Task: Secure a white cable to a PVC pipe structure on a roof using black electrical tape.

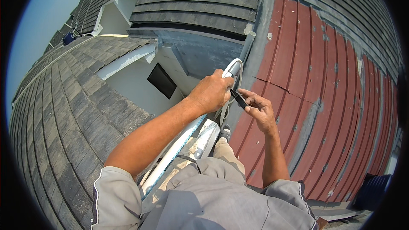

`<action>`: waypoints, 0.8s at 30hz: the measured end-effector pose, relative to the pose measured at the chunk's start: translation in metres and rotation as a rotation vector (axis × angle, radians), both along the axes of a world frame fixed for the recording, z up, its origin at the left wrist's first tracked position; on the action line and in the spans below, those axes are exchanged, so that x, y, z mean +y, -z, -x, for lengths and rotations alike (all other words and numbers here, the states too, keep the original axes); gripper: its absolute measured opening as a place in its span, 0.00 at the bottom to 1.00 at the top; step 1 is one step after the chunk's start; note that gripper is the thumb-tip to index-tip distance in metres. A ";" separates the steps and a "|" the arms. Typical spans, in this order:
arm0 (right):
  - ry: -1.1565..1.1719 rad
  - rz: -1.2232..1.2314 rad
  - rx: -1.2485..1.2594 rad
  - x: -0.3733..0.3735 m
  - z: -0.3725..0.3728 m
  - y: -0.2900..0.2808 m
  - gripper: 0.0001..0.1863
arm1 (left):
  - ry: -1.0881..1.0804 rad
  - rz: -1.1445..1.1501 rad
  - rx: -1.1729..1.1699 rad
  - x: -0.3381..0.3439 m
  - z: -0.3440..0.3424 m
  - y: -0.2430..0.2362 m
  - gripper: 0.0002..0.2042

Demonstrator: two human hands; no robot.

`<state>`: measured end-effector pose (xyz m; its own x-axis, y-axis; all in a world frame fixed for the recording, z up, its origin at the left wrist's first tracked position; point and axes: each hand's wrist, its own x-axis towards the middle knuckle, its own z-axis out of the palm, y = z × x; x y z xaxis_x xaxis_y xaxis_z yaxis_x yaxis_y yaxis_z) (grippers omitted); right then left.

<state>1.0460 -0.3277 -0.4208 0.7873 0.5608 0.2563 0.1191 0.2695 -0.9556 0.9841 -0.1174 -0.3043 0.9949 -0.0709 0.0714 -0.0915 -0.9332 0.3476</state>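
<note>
Black strip (238, 99) in right fingers (256, 99), any lettering unreadably small

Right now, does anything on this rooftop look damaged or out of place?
Yes: on the red ribbed roof, near the right hand, a jagged, crack-like line runs across the lengthwise pattern, which looks odd. The grey streak at its end could be a repair.

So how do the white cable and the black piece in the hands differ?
The white cable is longer and looped; the black piece is shorter and looks straight. The left hand grips the cable; the right hand holds the black piece. Both are slender.
</note>
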 end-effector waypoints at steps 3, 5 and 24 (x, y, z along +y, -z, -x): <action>-0.192 -0.219 0.238 -0.002 -0.001 0.010 0.12 | 0.010 0.029 -0.035 -0.006 0.000 0.004 0.12; -0.173 -0.195 0.257 0.000 0.002 0.006 0.13 | -0.001 0.031 -0.027 -0.006 0.000 0.003 0.11; -0.015 0.018 0.184 0.013 -0.001 0.006 0.15 | -0.164 0.227 0.004 -0.002 0.004 -0.009 0.25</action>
